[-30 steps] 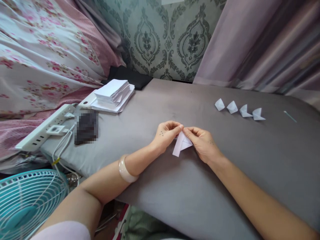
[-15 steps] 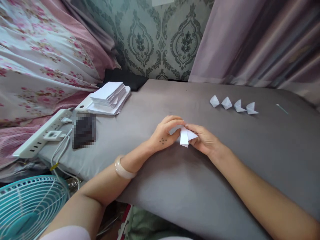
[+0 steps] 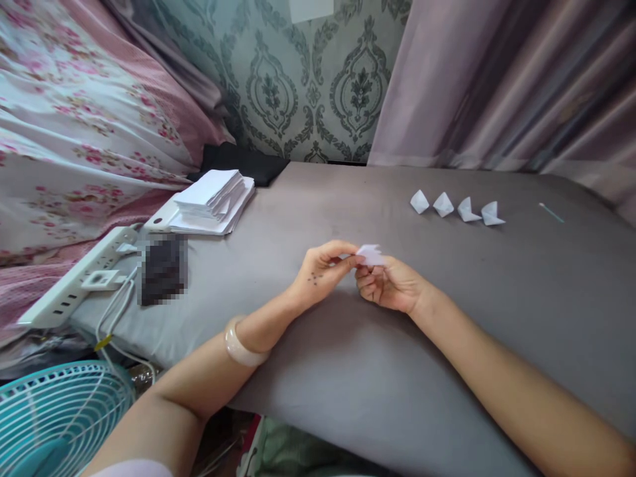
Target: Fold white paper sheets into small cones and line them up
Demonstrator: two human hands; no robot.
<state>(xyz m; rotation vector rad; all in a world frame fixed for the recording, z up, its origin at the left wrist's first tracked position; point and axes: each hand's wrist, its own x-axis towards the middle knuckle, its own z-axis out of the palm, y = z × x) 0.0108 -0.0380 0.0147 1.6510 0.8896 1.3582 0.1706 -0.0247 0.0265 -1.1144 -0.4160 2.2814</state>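
My left hand [image 3: 322, 271] and my right hand [image 3: 390, 286] meet over the grey cushion [image 3: 377, 371], both pinching a small folded white paper piece [image 3: 370, 254] between their fingertips. The paper is lifted just above the cushion and mostly hidden by my fingers. A pale bangle [image 3: 238, 344] sits on my left wrist. Several finished folded white paper pieces [image 3: 457, 209] stand in a row at the far right of the cushion.
A stack of white paper sheets [image 3: 211, 199] lies at the cushion's far left, beside a dark blurred object [image 3: 161, 268] and a white power strip [image 3: 74, 285] with cables. A teal fan [image 3: 54, 424] stands at bottom left. A thin stick [image 3: 550, 212] lies far right.
The paper hung down flat between my hands a second ago; it is now folded smaller and held higher between my fingertips. My right hand has turned palm up.
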